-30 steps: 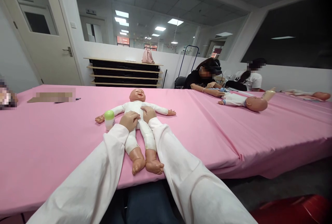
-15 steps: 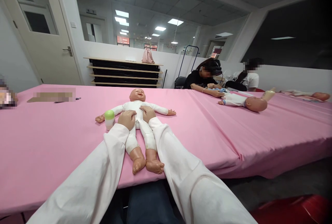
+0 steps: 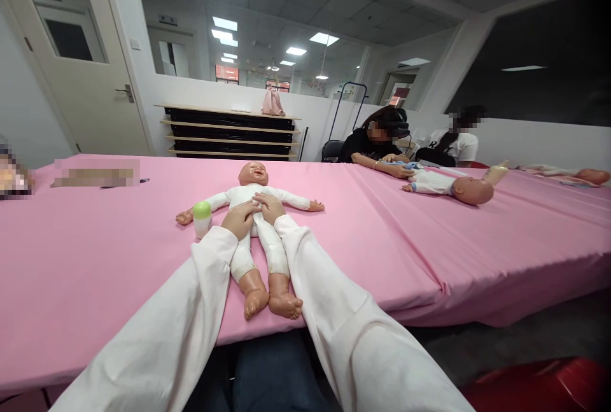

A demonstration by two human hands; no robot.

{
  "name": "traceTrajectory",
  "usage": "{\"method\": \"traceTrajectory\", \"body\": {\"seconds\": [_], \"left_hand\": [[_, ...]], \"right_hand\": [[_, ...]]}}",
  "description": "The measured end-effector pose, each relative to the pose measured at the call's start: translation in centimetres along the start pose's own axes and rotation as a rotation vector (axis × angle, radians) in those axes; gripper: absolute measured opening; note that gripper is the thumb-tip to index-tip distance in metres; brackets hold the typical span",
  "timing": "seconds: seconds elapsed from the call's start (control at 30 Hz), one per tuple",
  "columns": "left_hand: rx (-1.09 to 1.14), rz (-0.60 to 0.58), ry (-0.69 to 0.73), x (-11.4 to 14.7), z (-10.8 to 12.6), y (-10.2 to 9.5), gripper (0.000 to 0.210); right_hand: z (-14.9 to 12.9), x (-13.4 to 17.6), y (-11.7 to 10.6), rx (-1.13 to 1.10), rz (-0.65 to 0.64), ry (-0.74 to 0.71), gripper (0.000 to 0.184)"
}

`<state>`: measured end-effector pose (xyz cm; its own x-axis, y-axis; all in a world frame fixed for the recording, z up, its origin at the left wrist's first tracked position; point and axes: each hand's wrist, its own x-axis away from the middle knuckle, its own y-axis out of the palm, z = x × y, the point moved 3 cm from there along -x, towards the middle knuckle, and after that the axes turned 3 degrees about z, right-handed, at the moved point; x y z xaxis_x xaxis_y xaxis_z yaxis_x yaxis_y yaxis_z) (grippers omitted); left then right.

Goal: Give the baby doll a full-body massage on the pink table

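Note:
A baby doll (image 3: 252,246) with a white cloth body lies on its back, arms spread and feet towards me. My left hand (image 3: 240,219) rests with its fingers laid across the doll's belly from the left. From the other side, my right hand (image 3: 270,208) lies on the belly too, fingers stretched towards the left hand. The fingertips of both hands come close together; I cannot tell whether they touch. Just left of my left hand stands a small white bottle (image 3: 202,221) with a green cap, beside the doll's arm.
Pink cloth (image 3: 119,259) covers the table. At the right, a co-worker (image 3: 377,141) handles a second doll (image 3: 443,184), with a cream bottle (image 3: 496,173) near its head. Another person (image 3: 461,141) sits behind. A brown flat object (image 3: 93,177) lies far left.
My left hand has shifted slightly up and right across the doll's belly, its fingers straighter. My right fingers have moved a little left, narrowing the gap between the hands.

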<state>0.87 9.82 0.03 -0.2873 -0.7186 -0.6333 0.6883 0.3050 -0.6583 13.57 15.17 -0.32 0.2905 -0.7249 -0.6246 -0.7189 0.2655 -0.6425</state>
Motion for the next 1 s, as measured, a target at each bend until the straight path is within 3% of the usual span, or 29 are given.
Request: {"method": "traceTrajectory", "body": {"seconds": [0.23,0.4,0.5,0.63,0.77,0.93,1.0], "left_hand": [[-0.070,0.094,-0.057,0.3,-0.2,-0.6,0.033],[-0.030,0.076,0.029,0.4,0.4,-0.6,0.030],[0.040,0.020,0.066,0.3,0.5,-0.3,0.037],[0.004,0.048,-0.037,0.2,-0.2,-0.1,0.039],[-0.080,0.128,-0.107,0.4,-0.5,-0.6,0.034],[-0.039,0.021,0.114,0.4,0.8,-0.6,0.030],[0.019,-0.035,0.148,0.3,1.1,-0.4,0.033]], "right_hand": [[-0.1,0.5,-0.6,0.034,0.157,-0.038,0.032],[-0.5,0.6,-0.6,-0.007,0.103,-0.134,0.032],[-0.3,0.3,-0.4,-0.028,0.066,-0.048,0.035],[0.2,0.1,-0.1,-0.017,0.073,0.089,0.038],[0.0,0.3,-0.4,0.016,0.128,0.059,0.036],[-0.6,0.6,-0.4,-0.029,0.056,-0.128,0.035],[-0.4,0.4,-0.2,-0.063,0.028,-0.110,0.039]]}}
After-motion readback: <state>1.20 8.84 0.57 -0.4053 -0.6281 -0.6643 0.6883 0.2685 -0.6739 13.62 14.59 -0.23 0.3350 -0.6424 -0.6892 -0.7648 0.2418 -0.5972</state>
